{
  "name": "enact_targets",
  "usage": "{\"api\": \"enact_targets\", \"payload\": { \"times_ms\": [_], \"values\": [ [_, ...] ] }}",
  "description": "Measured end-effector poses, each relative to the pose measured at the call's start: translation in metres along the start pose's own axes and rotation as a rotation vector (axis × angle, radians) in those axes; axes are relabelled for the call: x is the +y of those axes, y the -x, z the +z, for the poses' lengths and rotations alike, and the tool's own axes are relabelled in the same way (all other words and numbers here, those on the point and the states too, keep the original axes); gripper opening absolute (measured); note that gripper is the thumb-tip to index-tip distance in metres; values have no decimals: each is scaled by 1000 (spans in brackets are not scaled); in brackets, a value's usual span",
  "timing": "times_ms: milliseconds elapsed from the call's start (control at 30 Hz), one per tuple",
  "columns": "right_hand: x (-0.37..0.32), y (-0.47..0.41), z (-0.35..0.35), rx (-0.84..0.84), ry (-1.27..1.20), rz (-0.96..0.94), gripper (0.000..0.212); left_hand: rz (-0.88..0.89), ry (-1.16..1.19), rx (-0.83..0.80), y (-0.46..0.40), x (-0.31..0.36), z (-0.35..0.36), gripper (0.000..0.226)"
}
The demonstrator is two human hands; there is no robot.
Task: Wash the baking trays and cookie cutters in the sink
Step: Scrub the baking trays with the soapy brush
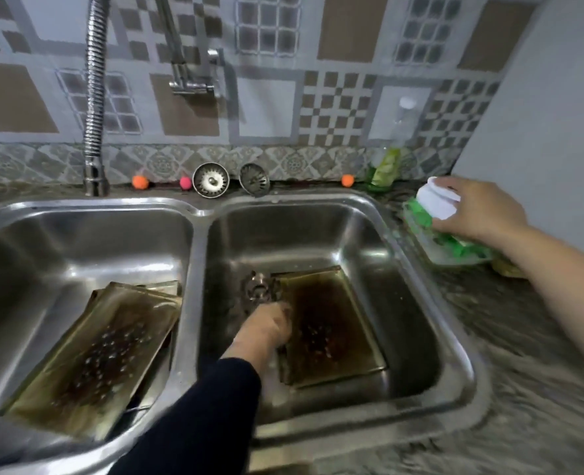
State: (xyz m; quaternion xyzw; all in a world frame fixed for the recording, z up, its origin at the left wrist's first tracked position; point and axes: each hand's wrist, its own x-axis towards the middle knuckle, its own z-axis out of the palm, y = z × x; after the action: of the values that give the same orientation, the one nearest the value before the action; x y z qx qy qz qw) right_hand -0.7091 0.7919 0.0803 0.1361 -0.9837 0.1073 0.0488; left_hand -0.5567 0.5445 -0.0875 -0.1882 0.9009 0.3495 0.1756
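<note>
The stainless double sink (pixel 198 214) holds stained, dull-gold rectangular baking trays: a stack in the left basin (pixel 91 358) and one tray flat in the right basin (pixel 331 323) beside the drain; no cookie cutters are visible. The left hand (pixel 266 329) curls over that tray's left rim and should, in my judgement, pin it firmly against sliding on wet steel. The right hand (pixel 472 209) grips a white-topped scrubber (pixel 436 200) over a green-printed pack (pixel 451 243) on the speckled right counter; it should arrive well soaped.

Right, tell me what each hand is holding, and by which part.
Left hand grips the baking tray by its left edge. Right hand holds the white tub from above.
</note>
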Motion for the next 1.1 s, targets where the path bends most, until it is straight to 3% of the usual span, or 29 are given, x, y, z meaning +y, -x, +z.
{"api": "enact_targets", "payload": {
  "times_ms": [67,233,433,600,767,933,1100],
  "values": [
    [23,-20,0,11,-61,45,77,-23,-16,-53,-6,3,26,28],
    [62,-58,36,-17,-191,43,78,-214,12,3,-32,-6,60,44],
    [79,-73,82,-104,-222,79,77,-291,109,65,-41,1,61,46],
    [82,-74,95,-78,-200,84,74,-347,46,34,-39,15,58,68],
    [68,-75,73,-54,-178,37,76,-371,252,115,-36,19,60,58],
    [26,-62,44,44,-263,-93,76,-306,309,224,-39,20,57,61],
    [-27,-27,59,-18,-382,-147,75,-261,589,293,-29,28,42,49]
  ]
}}
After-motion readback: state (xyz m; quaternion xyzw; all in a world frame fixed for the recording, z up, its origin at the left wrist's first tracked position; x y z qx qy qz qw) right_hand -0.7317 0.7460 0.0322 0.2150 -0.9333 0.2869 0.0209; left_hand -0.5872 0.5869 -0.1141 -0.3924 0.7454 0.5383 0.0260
